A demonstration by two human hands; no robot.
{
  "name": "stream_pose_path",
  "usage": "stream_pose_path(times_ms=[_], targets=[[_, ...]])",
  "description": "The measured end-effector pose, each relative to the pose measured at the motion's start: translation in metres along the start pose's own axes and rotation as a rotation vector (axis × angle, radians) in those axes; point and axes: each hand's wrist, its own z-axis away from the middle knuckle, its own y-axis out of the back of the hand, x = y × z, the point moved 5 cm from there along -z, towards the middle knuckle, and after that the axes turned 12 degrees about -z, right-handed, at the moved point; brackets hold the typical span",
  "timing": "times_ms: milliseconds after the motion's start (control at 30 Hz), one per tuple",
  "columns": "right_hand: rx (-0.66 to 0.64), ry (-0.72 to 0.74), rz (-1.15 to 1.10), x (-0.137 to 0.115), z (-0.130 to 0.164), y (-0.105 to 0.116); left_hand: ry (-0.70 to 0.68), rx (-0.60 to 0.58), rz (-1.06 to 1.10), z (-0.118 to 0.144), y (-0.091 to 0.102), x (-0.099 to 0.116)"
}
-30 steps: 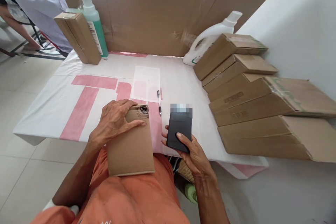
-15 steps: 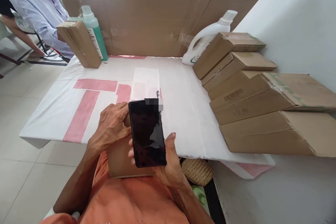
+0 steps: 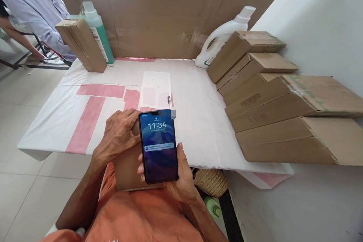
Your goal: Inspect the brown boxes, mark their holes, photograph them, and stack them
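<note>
My right hand [image 3: 181, 179] is wrapped round a smartphone [image 3: 159, 159], held upright with its lit screen facing me. The lock screen reads 11:34 with one notification below. A brown cardboard box [image 3: 129, 170] leans between my lap and the table edge, partly hidden behind the phone. My left hand [image 3: 120, 130] grips the box's upper end, fingers curled over it. Just beyond the phone, a white sheet of paper [image 3: 154, 83] lies on the table, with a pen [image 3: 169, 101] at its right edge.
Several cardboard boxes [image 3: 266, 113] stand in a slanted row on the right, beside a white jug [image 3: 224, 39]. A green bottle [image 3: 103, 38] and a narrow box [image 3: 85, 47] are at the back left. Cardboard [image 3: 155, 15] walls the far edge. Another person's sleeve [image 3: 34, 11] shows far left.
The phone's screen has gone from black to lit, showing the clock and a notification. Both hands keep their holds; the view has shifted slightly.
</note>
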Motion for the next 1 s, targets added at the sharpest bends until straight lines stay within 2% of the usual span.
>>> stream_pose_path(times_ms=[133, 233, 300, 400, 500, 600, 667, 733, 833, 933, 967, 1000], targets=[[0.037, 0.041, 0.019, -0.008, 0.004, -0.004, 0.011, -0.016, 0.004, -0.001, 0.0, -0.001], [0.167, 0.158, 0.065, -0.034, 0.002, 0.008, 0.018, -0.038, 0.01, -0.005, -0.003, -0.008], [0.339, 0.338, 0.182, -0.063, -0.001, 0.033, 0.037, -0.065, 0.022, -0.009, -0.007, -0.015], [0.614, 0.596, 0.521, -0.108, -0.004, 0.083, 0.064, -0.127, 0.049, -0.019, -0.016, -0.024], [0.809, 0.599, 0.95, -0.132, -0.007, 0.127, 0.069, -0.17, 0.063, -0.029, -0.026, -0.029], [0.937, 0.568, 1.183, -0.139, -0.004, 0.151, 0.053, -0.181, 0.087, -0.038, -0.036, -0.033], [0.973, 0.557, 1.236, -0.138, -0.002, 0.155, 0.038, -0.19, 0.131, -0.043, -0.041, -0.037], [1.026, 0.484, 1.372, -0.137, -0.001, 0.153, 0.029, -0.182, 0.201, -0.046, -0.04, -0.043], [1.115, 0.347, 1.559, -0.138, 0.001, 0.146, 0.07, -0.082, 0.281, -0.043, -0.031, -0.062], [1.172, 0.325, 1.681, -0.139, 0.01, 0.138, 0.228, 0.082, 0.276, -0.024, -0.028, -0.09], [1.143, 0.346, 1.725, -0.138, 0.012, 0.135, 0.302, 0.127, 0.3, -0.013, -0.031, -0.099], [1.058, 0.366, 1.746, -0.133, 0.013, 0.132, 0.38, 0.163, 0.358, -0.001, -0.039, -0.107]])
